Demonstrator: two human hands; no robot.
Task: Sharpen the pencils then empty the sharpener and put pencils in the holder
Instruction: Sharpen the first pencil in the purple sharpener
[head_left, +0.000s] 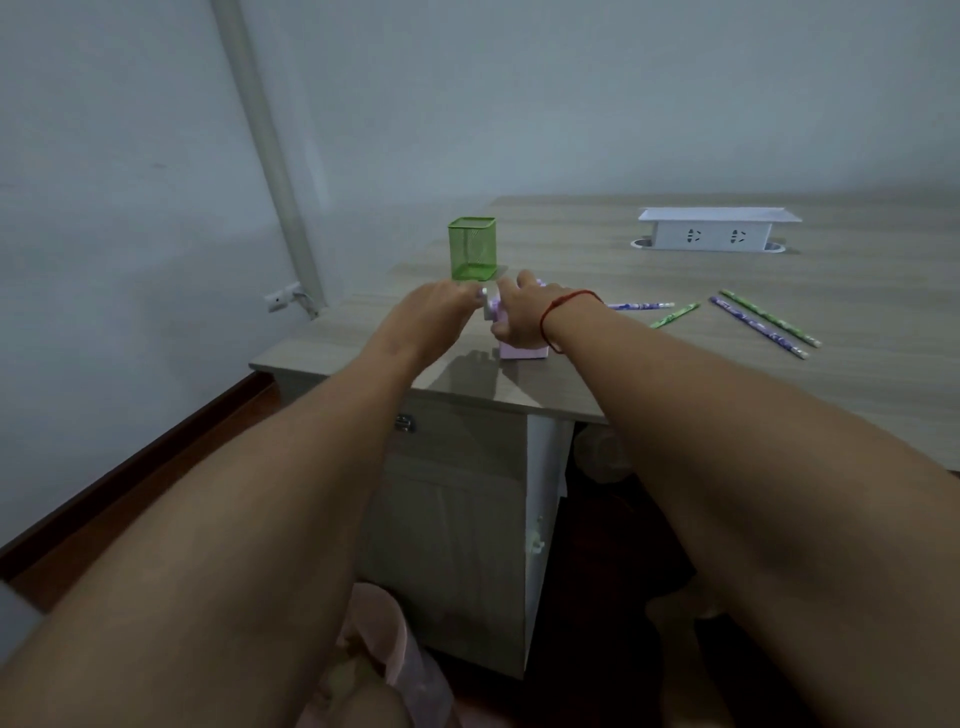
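Wood-grain counter (675, 364) carries everything. Far left, the green mesh holder (472, 248) is kept empty. Four pencils (756, 325) lie right, unsharpened seemingly. Nearer, the lilac sharpener (522, 351) is steadied by the curled right hand (519, 317), while its crank is apparently pinched by the left hand (441, 306).

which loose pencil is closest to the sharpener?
The purple pencil, pointing at the right hand on the sharpener. The short green pencil lies further right; the long purple-green pair further still.
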